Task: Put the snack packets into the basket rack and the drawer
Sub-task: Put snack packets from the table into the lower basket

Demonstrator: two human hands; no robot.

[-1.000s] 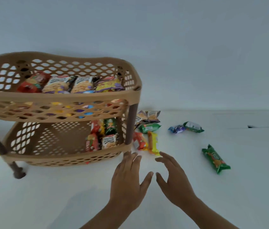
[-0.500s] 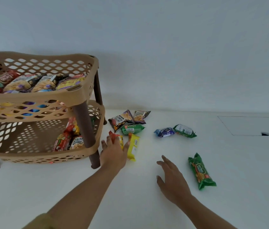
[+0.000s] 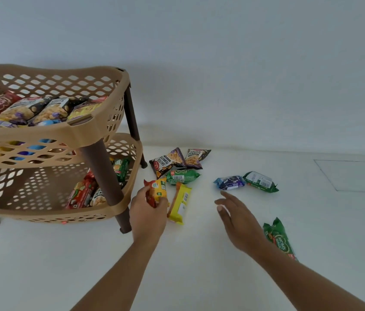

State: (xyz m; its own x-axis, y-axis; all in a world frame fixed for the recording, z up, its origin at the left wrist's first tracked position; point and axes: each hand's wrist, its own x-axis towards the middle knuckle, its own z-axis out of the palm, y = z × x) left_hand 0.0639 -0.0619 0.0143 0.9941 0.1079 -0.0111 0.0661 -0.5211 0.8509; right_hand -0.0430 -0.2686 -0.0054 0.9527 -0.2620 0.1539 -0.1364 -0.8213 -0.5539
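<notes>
The left hand has its fingers clenched round a crinkled red-and-yellow packet, just beside the front leg of the basket rack. The right hand is released, with its fingers straight and spread over the smooth white bench. It holds nothing and is near a small blue packet.

The rack is tan plastic, with two curved tiers of lattice walls on round dark brown legs. Glossy foil pouches fill the upper tier, and a few more stand in the right corner of the lower one.

Loose on the bench lie:
- a flat yellow packet, just beside the left hand
- a plump green packet beyond it
- two pillow-shaped peanut pouches nearer the wall
- a green-and-white packet just beside the blue one
- a long green roll-shaped packet, its lower end hidden by the right forearm
</notes>
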